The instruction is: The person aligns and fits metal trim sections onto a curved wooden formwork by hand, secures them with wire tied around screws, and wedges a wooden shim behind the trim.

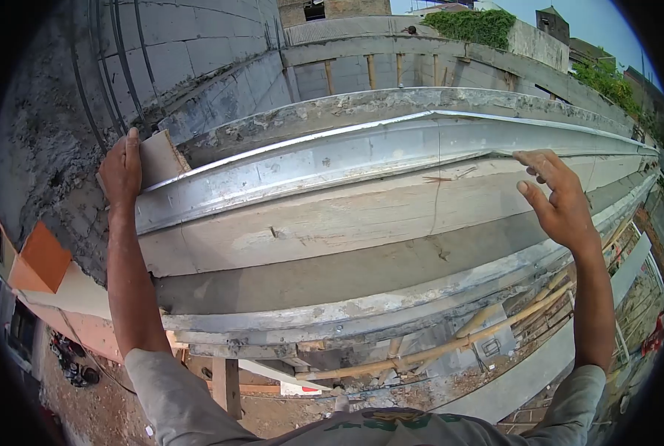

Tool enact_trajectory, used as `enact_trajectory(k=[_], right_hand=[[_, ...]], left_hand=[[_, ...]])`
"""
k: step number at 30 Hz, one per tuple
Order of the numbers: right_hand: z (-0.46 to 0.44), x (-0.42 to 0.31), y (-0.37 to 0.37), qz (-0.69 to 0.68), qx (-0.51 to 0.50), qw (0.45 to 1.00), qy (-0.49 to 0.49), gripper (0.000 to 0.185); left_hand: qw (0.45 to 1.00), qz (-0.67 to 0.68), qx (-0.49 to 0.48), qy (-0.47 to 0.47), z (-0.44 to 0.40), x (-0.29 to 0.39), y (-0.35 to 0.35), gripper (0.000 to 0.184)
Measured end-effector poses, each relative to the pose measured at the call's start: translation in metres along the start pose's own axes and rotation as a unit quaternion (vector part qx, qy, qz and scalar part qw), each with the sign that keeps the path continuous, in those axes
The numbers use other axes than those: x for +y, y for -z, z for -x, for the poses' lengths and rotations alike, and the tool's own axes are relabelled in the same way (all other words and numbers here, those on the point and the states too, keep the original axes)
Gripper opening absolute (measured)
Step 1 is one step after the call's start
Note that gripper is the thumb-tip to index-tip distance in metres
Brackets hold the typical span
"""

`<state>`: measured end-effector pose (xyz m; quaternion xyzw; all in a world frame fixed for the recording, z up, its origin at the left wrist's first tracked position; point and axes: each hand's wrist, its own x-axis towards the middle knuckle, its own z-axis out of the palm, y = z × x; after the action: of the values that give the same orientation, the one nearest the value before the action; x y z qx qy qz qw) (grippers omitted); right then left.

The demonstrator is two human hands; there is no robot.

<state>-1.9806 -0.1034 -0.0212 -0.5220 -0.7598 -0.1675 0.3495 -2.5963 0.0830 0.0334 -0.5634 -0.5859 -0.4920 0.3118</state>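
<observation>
A long silvery metal channel (309, 165) lies along the top of a pale beam or board (332, 212), running from the left toward the far right. At the channel's left end, my left hand (122, 167) is closed on the edge of a small light board (161, 160), thumb pointing up. My right hand (558, 195) hovers over the right part of the pale beam, near the channel's lower edge, with fingers and thumb apart and nothing held. A thin dark line crosses the channel and beam near the middle.
Steel rods (127, 67) rise at the upper left beside a block wall (220, 37). An orange piece (40, 259) is at the far left. Below the ledge are bamboo poles (436, 348), a wooden post (226, 388) and rubble on the lower ground.
</observation>
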Motion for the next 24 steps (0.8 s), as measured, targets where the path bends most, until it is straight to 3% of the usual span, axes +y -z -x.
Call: enact_trajectory(k=[1, 3, 6, 7, 8, 10, 13, 16, 19, 22, 24], right_hand=[[0.019, 0.007, 0.003, -0.013, 0.000, 0.999, -0.046, 0.033], [0.049, 0.019, -0.010, -0.009, 0.053, 0.998, -0.036, 0.033], [0.095, 0.025, -0.033, 0.006, 0.135, 0.988, -0.068, 0.031], [0.104, 0.028, -0.043, -0.006, 0.158, 0.985, -0.070, 0.031], [0.113, 0.030, -0.053, -0.019, 0.180, 0.981, -0.070, 0.032], [0.125, 0.039, -0.077, -0.058, 0.197, 0.975, -0.086, 0.035], [0.137, 0.044, -0.104, -0.043, 0.199, 0.974, -0.103, 0.037], [0.138, 0.044, -0.099, -0.089, 0.220, 0.968, -0.076, 0.039], [0.156, 0.042, -0.090, -0.160, 0.226, 0.956, -0.099, 0.039], [0.193, 0.042, -0.081, -0.143, 0.239, 0.953, -0.118, 0.037], [0.233, 0.046, -0.070, -0.132, 0.232, 0.950, -0.160, 0.037]], left_hand=[[1.000, -0.013, 0.004, 0.010, 0.000, 0.003, 0.001, 0.055], [0.996, -0.071, -0.013, 0.051, 0.000, 0.027, 0.003, 0.051], [0.993, 0.030, 0.088, -0.071, 0.020, 0.077, 0.003, 0.046], [0.983, 0.119, 0.068, -0.119, 0.020, 0.078, -0.009, 0.046], [0.984, 0.114, 0.003, -0.135, 0.026, 0.092, -0.011, 0.043], [0.965, 0.146, -0.026, -0.219, 0.047, 0.134, -0.020, 0.041], [0.942, 0.223, -0.156, -0.199, 0.082, 0.208, -0.028, 0.041], [0.936, 0.197, -0.133, -0.258, 0.113, 0.275, -0.035, 0.040], [0.932, 0.167, -0.034, -0.320, 0.128, 0.332, -0.044, 0.043], [0.961, 0.160, -0.122, -0.190, 0.126, 0.352, -0.075, 0.049], [0.971, 0.140, -0.113, -0.159, 0.129, 0.358, -0.076, 0.053]])
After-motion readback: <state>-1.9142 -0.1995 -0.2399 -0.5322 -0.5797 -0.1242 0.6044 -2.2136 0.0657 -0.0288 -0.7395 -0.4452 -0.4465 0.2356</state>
